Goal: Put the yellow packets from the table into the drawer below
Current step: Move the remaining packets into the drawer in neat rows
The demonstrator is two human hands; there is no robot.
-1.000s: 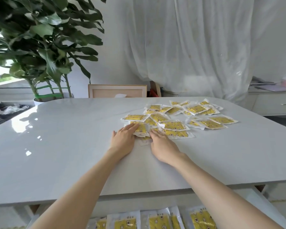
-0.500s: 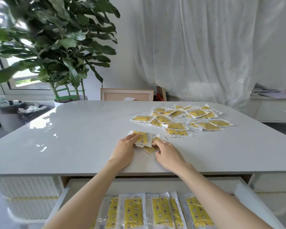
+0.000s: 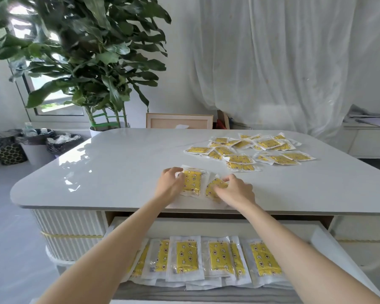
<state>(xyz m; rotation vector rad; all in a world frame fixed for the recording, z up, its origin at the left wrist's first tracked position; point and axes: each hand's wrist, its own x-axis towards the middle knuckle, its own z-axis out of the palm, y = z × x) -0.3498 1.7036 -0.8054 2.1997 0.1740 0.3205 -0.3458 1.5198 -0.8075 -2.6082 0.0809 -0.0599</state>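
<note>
Several yellow packets (image 3: 248, 150) in clear wrappers lie scattered on the right half of the white table (image 3: 119, 163). Near the front edge, my left hand (image 3: 170, 183) grips a small stack of yellow packets (image 3: 193, 181) by its left side. My right hand (image 3: 235, 190) pinches another yellow packet (image 3: 214, 186) just right of that stack. Below the table edge the drawer (image 3: 325, 240) stands pulled out, with several yellow packets (image 3: 188, 256) lying in a row inside it.
A large potted plant (image 3: 92, 62) stands behind the table's left corner. Bins lined with black bags (image 3: 31, 145) sit on the floor at far left. A wooden frame (image 3: 179, 120) leans behind the table. White curtains hang at the back, and a low cabinet (image 3: 369, 139) is at right.
Both hands have drawn a few packets away from the pile toward the table's front edge. The view has dropped back, so the open drawer and its packets show more fully.
</note>
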